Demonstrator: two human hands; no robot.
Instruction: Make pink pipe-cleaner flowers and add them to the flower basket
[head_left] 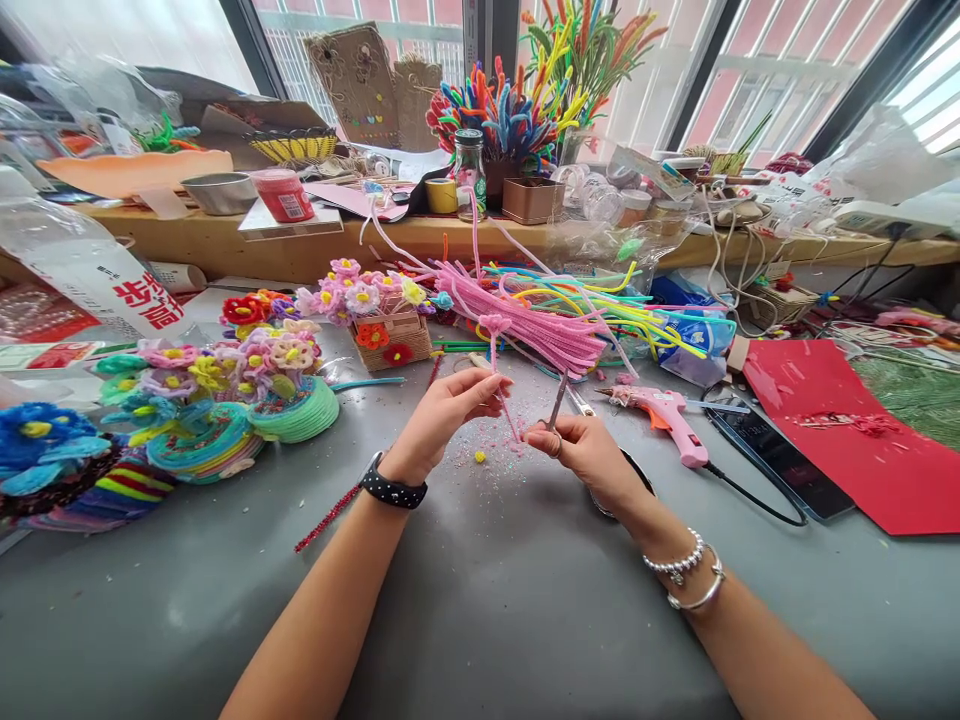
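Observation:
My left hand (439,415) is closed, pinching a pink pipe-cleaner flower (494,325) by its stem. The petals point upward, and the stem's lower end slants down towards my right hand (592,460). That hand is closed around small scissors (557,400), whose blades point up and away from me. My right fingertips are close to the stem's lower end; whether they touch it I cannot tell. Pink fuzz and a small yellow ball (480,457) lie on the grey table (480,600) below. Just beyond my hands is a bundle of pink pipe cleaners (525,320).
A pink glue gun (675,425), phone (780,460) and red sheet (855,400) lie to the right. Pipe-cleaner flowers in a small basket (394,340) and green pot (296,410) stand left, near a bottle (82,265). A cluttered wooden ledge (420,235) runs behind.

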